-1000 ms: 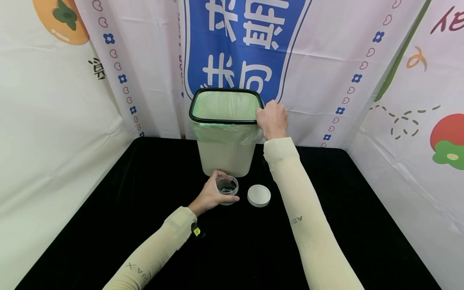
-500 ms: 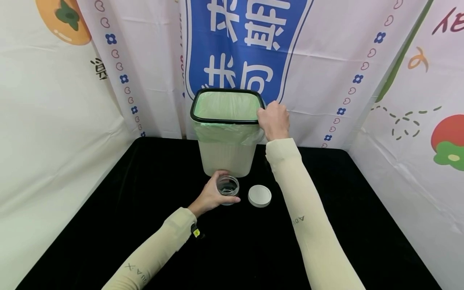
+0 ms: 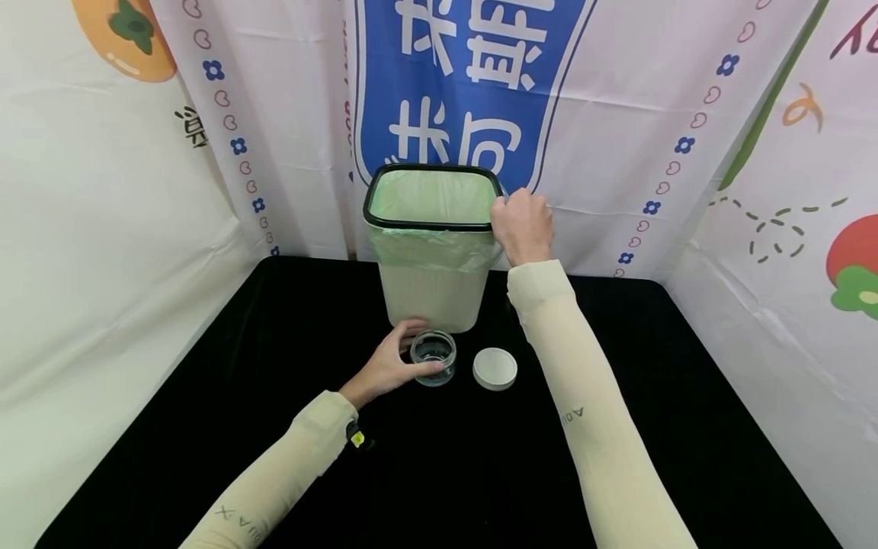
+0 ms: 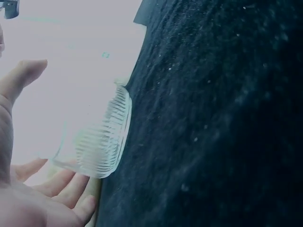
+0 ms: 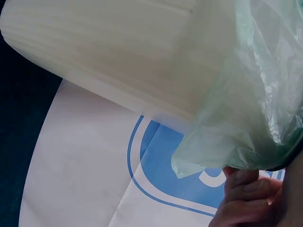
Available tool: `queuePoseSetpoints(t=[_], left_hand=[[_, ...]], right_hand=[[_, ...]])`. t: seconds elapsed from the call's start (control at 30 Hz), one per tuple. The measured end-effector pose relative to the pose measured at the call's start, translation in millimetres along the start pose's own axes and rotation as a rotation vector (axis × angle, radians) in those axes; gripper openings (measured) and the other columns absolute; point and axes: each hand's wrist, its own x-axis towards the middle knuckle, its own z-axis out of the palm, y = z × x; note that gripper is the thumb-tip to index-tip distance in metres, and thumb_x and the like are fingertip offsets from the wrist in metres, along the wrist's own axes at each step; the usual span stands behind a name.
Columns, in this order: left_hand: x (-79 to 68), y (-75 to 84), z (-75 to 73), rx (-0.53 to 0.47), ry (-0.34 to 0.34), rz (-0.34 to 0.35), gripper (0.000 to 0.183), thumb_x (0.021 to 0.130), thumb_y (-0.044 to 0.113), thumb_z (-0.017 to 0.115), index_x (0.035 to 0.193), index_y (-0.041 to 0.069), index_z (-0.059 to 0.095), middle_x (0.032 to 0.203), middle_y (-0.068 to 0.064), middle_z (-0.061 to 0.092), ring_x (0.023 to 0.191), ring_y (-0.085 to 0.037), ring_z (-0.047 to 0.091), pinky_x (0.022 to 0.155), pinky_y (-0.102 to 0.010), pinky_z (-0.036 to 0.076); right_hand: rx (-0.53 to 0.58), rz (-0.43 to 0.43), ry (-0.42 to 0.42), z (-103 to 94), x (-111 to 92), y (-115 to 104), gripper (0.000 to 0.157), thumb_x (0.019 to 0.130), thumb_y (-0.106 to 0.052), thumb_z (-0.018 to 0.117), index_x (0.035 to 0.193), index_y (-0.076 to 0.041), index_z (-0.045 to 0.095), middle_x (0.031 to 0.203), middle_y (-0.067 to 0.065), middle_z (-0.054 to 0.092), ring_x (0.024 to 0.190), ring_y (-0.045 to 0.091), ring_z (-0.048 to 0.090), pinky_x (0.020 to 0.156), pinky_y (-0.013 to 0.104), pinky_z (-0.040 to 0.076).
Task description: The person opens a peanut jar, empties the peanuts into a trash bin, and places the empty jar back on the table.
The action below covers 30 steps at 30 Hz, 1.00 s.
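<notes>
A clear, open-topped jar (image 3: 435,367) stands on the black table in front of a pale trash can (image 3: 430,293). My left hand (image 3: 386,367) is beside it, thumb and fingers spread loosely around its left side. In the left wrist view, the thumb stands away from the jar (image 4: 106,137) and the relaxed fingers lie close to it; contact is unclear. My right hand (image 3: 524,226) grips the right side of the trash can's black rim (image 3: 432,226). A green bag (image 5: 251,94) folds over that rim, and curled fingers (image 5: 248,191) show at its edge.
A white round lid (image 3: 495,367) lies just right of the jar. Behind the trash can hangs a printed curtain (image 3: 295,130), with more white cloth on both sides. Black cloth (image 3: 439,473) covers the table.
My left hand has loosened from the jar and drawn back slightly to the left, its thumb and fingers spreading. The right hand keeps its hold on the rim. The head view has shifted slightly.
</notes>
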Motion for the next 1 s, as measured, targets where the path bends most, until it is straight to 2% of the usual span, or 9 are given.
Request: queuePoseSetpoints(t=[0.1,0.23,0.33,0.53,0.63,0.8,0.9,1.0], left_hand=[[-2.6,2.1,-3.8,0.03,0.003,-0.007,0.074,0.093,0.035,0.081,0.156,0.019,0.044,0.16,-0.012,0.049,0.146,-0.037,0.05,0.12,-0.059,0.042],[-6.9,6.6,-6.8,0.107,0.027,-0.006,0.071,0.095,0.039,0.078,0.154,0.018,0.046,0.158,-0.01,0.053,0.144,-0.036,0.053,0.119,-0.06,0.043],[-10.3,11.4,-9.1,0.176,0.055,0.001,0.069,0.094,0.041,0.078,0.153,0.017,0.049,0.155,-0.01,0.055,0.143,-0.036,0.054,0.118,-0.059,0.044],[-14.3,17.6,-14.8,0.331,0.073,0.053,0.076,0.094,0.052,0.074,0.154,0.014,0.048,0.154,-0.012,0.055,0.141,-0.035,0.053,0.117,-0.057,0.044],[-16.5,19.2,-17.8,0.397,0.072,0.067,0.077,0.095,0.055,0.072,0.155,0.015,0.046,0.156,-0.012,0.054,0.143,-0.036,0.051,0.118,-0.058,0.043],[-19.2,23.7,-24.8,0.477,0.057,0.024,0.08,0.097,0.057,0.068,0.16,0.017,0.039,0.162,-0.013,0.046,0.148,-0.039,0.045,0.119,-0.063,0.04],[-21.9,26.2,-31.3,0.533,0.04,0.017,0.083,0.098,0.059,0.065,0.163,0.016,0.035,0.165,-0.016,0.041,0.149,-0.043,0.042,0.118,-0.066,0.039],[-24.3,27.2,-37.8,0.597,0.03,0.026,0.086,0.099,0.061,0.062,0.165,0.014,0.032,0.167,-0.019,0.038,0.15,-0.047,0.04,0.118,-0.069,0.037]], right_hand=[[-0.009,-0.017,0.03,1.7,-1,0,0.04,0.105,-0.028,0.033,0.071,-0.013,0.045,0.088,0.025,0.065,0.08,0.04,0.064,0.065,0.049,0.053],[-0.007,-0.012,0.081,4.1,-3,2,0.044,0.106,-0.032,0.032,0.072,-0.01,0.049,0.091,0.027,0.068,0.083,0.043,0.067,0.067,0.052,0.056],[0.029,0.002,0.12,4.9,-3,4,0.047,0.106,-0.038,0.033,0.073,-0.009,0.05,0.092,0.027,0.07,0.084,0.044,0.069,0.071,0.053,0.058],[0.125,0.023,0.185,4.7,-5,7,0.053,0.105,-0.05,0.034,0.068,-0.013,0.043,0.079,0.022,0.062,0.076,0.04,0.063,0.067,0.051,0.052],[0.134,0.03,0.18,5.7,-6,9,0.056,0.106,-0.053,0.03,0.072,-0.012,0.048,0.089,0.026,0.067,0.084,0.044,0.067,0.073,0.054,0.054],[0.106,0.011,0.155,7.3,-11,16,0.064,0.107,-0.056,0.023,0.084,-0.007,0.059,0.11,0.033,0.071,0.103,0.05,0.069,0.086,0.061,0.056],[0.096,-0.023,0.164,8.2,-14,22,0.067,0.109,-0.052,0.022,0.097,-0.002,0.064,0.11,0.034,0.07,0.104,0.053,0.068,0.087,0.063,0.056],[0.094,-0.081,0.2,9.8,-18,30,0.064,0.11,-0.046,0.022,0.1,0.001,0.065,0.106,0.034,0.069,0.103,0.055,0.067,0.088,0.065,0.054]])
